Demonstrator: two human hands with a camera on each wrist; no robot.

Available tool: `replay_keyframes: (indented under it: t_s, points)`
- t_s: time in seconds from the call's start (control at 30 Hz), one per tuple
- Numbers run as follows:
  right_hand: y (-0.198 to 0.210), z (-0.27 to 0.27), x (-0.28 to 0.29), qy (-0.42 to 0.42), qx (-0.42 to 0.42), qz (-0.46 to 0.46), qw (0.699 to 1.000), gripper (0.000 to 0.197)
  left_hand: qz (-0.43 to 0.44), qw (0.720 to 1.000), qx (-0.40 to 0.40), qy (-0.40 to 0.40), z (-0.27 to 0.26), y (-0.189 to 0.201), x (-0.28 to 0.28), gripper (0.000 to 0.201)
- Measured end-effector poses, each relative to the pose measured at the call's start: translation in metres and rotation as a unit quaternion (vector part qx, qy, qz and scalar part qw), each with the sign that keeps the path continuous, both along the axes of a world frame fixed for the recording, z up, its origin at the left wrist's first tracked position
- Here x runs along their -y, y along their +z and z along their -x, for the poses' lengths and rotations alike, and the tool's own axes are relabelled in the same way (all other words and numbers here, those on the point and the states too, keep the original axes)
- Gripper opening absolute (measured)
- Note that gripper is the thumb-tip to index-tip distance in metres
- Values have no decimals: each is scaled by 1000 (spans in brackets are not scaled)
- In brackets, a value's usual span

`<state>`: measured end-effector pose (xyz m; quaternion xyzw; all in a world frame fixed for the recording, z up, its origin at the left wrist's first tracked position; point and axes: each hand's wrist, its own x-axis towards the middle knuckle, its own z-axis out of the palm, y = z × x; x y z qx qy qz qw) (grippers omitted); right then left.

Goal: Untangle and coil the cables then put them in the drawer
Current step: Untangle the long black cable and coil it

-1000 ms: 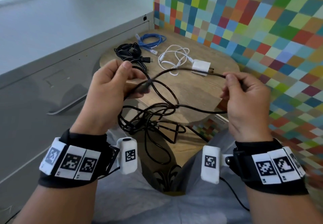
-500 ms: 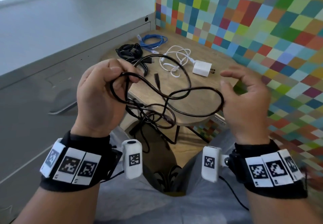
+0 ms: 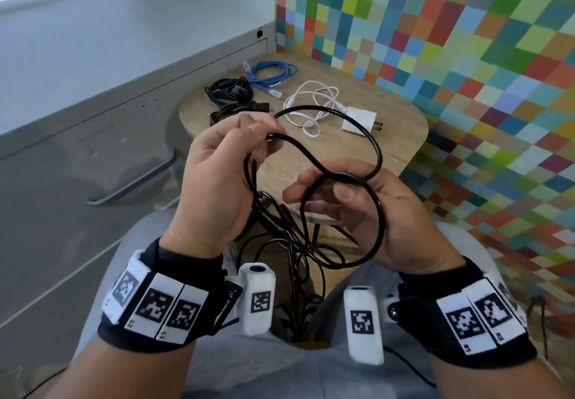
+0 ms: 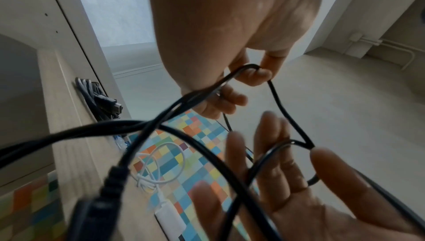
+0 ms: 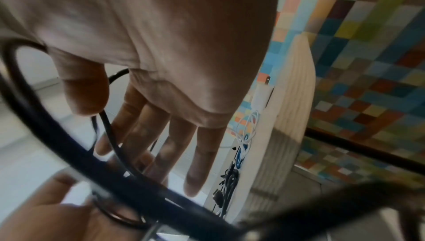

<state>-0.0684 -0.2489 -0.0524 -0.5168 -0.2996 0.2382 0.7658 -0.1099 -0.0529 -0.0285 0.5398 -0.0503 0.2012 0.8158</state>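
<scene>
A long black cable point(image 3: 376, 149) hangs in loops between my hands above my lap, its tangled rest dangling below. My left hand point(image 3: 261, 132) pinches a bend of it between thumb and fingertips, seen close in the left wrist view point(image 4: 253, 74). My right hand point(image 3: 329, 193) is turned palm toward me with fingers nearly straight; one loop circles it and the thumb pins the cable against the fingers point(image 5: 101, 115). The grey cabinet drawer with a metal handle point(image 3: 130, 187) stands shut to the left.
On the small wooden table point(image 3: 404, 137) ahead lie a blue cable point(image 3: 273, 72), a black cable bundle point(image 3: 228, 90) and a white cable with its charger point(image 3: 359, 120). A coloured checkered wall rises on the right. My grey-trousered legs are below.
My right hand swung in from the right toward the left hand and turned its palm toward me. The stretched cable has become loops, one now round the right hand.
</scene>
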Motion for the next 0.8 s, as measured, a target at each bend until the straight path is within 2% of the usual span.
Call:
replay_keyframes:
  t_s: [0.07, 0.13, 0.2, 0.3, 0.37, 0.47, 0.53, 0.6, 0.7, 0.8]
  points:
    - [1, 0, 0, 10, -17, -32, 999, 23, -23, 999, -31, 19, -2, -2, 1, 21]
    - [2, 0, -3, -25, -22, -26, 999, 27, -76, 994, -66, 29, -2, -2, -1, 23]
    - [1, -2, -4, -82, -14, 13, 996, 34, -164, 982, -89, 28, -1, -2, -4, 25]
    - [4, -1, -7, -133, 25, 84, 987, 32, -277, 955, -106, 22, 4, 2, -2, 27]
    - [5, 1, -8, -129, 54, 139, 980, 36, -310, 945, -104, 25, 7, 6, 3, 24]
    - [8, 5, -8, -103, 109, 220, 964, 43, -342, 934, -97, -31, 12, 11, 10, 14]
    - [12, 7, -7, -100, 129, 239, 957, 36, -379, 916, -116, -55, 14, 12, 10, 17]
    - [11, 4, -4, -113, 127, 242, 955, 27, -410, 904, -112, -45, 16, 15, 7, 18]
    - [8, -5, 4, -152, 123, 258, 946, 26, -397, 914, -78, 24, 18, 21, -2, 15]
    - [6, -11, 8, -167, 115, 248, 947, 13, -311, 943, -53, 108, 16, 20, -15, 20]
